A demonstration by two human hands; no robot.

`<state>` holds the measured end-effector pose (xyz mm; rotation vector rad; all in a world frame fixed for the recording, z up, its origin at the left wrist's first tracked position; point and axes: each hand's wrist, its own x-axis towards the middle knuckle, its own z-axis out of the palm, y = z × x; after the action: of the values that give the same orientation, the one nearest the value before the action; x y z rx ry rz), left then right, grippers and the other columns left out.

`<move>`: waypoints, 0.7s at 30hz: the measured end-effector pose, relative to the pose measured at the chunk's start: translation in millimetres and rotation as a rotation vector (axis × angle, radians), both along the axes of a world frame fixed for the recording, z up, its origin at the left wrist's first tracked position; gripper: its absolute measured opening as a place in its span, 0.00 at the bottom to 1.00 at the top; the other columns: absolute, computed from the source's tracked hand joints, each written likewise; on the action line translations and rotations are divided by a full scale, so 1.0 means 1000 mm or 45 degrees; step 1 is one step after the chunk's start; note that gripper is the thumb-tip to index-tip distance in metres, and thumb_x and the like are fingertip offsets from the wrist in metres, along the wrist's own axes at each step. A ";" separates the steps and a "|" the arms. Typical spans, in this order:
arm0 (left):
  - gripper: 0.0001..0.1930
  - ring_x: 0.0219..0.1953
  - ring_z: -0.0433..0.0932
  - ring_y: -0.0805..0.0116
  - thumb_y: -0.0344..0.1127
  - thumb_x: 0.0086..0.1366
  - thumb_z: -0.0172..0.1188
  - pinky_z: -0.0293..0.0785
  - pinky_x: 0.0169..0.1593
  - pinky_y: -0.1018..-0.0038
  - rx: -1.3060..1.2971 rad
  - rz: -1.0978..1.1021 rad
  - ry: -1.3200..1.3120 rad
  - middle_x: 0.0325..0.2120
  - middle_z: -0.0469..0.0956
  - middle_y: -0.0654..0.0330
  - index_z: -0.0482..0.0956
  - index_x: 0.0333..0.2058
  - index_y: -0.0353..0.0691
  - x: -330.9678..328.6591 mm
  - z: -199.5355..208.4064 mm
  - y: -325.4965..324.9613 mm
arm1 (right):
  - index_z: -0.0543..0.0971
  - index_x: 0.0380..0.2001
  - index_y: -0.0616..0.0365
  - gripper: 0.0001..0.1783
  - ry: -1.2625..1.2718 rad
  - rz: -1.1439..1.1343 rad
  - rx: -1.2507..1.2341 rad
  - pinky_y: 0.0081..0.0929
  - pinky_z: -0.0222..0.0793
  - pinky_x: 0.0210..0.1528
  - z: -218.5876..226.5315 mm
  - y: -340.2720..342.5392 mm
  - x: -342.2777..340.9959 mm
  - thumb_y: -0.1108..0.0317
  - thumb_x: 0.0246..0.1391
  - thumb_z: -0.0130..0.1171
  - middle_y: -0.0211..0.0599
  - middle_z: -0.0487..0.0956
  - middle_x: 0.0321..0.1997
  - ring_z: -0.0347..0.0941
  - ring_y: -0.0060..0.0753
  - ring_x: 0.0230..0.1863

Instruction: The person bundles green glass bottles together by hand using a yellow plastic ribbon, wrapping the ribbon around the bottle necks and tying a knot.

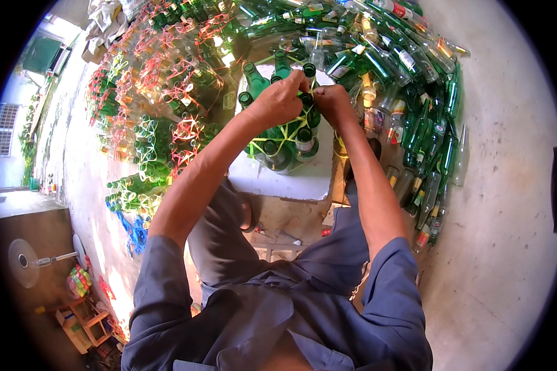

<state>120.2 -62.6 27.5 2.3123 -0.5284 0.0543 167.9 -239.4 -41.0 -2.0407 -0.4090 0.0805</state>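
A cluster of several green glass bottles (278,159) stands upright in front of me on a white-topped low stand (312,182). Thin yellow-green plastic strap (284,134) runs around and between the bottle necks. Over the far right part of the cluster, my left hand (283,99) is closed in a pinch, and a bit of strap shows by its fingers. Just right of it my right hand (335,105) makes a fist at the cluster's edge, with strap leading toward it. The fingers partly hide the strap and the bottle tops behind them.
Bundles of strapped bottles (148,142) stand on the left, tied with red, yellow and white strap. Loose bottles (414,130) lie heaped at the far side and right. Blue strap (133,233) hangs at the left. A fan (25,263) and a wooden stool (91,321) are at lower left.
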 end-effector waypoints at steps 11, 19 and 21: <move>0.12 0.40 0.76 0.40 0.22 0.55 0.48 0.72 0.40 0.52 0.408 0.162 -0.054 0.37 0.76 0.46 0.67 0.39 0.39 -0.012 0.021 -0.015 | 0.80 0.20 0.60 0.11 0.480 0.152 0.017 0.27 0.65 0.22 0.021 -0.026 0.002 0.64 0.50 0.61 0.32 0.74 0.15 0.62 0.20 0.16; 0.11 0.39 0.77 0.42 0.23 0.57 0.48 0.72 0.39 0.52 0.440 0.193 -0.128 0.37 0.77 0.49 0.68 0.40 0.40 -0.016 0.020 -0.016 | 0.83 0.38 0.63 0.14 0.565 0.165 0.154 0.14 0.60 0.22 0.019 -0.072 0.004 0.67 0.49 0.68 0.24 0.77 0.26 0.68 0.12 0.22; 0.11 0.39 0.77 0.43 0.24 0.58 0.48 0.72 0.38 0.52 0.472 0.204 -0.123 0.36 0.76 0.49 0.68 0.40 0.41 -0.019 0.023 -0.017 | 0.82 0.39 0.62 0.15 0.754 0.166 0.449 0.13 0.55 0.20 0.022 -0.079 0.003 0.67 0.49 0.69 0.21 0.75 0.24 0.63 0.09 0.20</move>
<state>101.1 -80.1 50.7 2.7234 -0.4273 0.1572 171.4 -318.8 -18.8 -1.5487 -0.1636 0.6312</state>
